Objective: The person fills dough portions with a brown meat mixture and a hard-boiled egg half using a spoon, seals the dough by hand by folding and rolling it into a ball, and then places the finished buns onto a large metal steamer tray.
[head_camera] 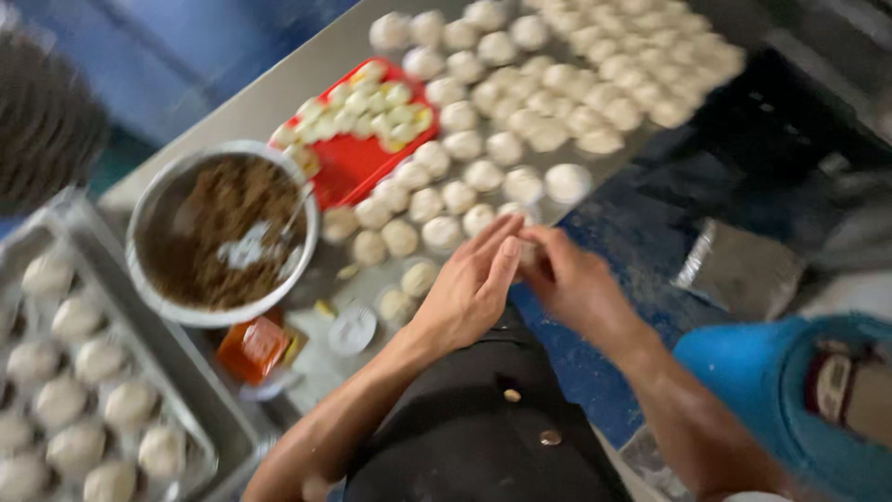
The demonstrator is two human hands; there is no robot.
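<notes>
Cupping a small piece of dough [528,251] between both palms, we hold our hands together at the near edge of the metal table [307,79], just over our dark apron [465,428]. Our left hand [469,288] has its fingers laid straight and pressed side by side, tips pointing up and to the right, flat against the dough; our right hand [576,279] curls its fingers around from the other side, so only a pale sliver of the dough shows between the fingertips of the two hands. The picture is blurred, so we cannot tell how much of the piece is hidden inside. Just beyond our fingertips lie rows of pale dough balls [520,102] spread over the tabletop, the nearest ones almost touching our left fingers. Left of them sits a red tray [358,167] with smaller yellowish pieces [372,107] on it, and beside that a round metal bowl [153,200] of brown filling [223,232] with a spoon in it. At the far left a metal baking tray [200,390] holds more rounded dough pieces [79,390]. An orange packet [251,349] lies near the bowl, below it.
</notes>
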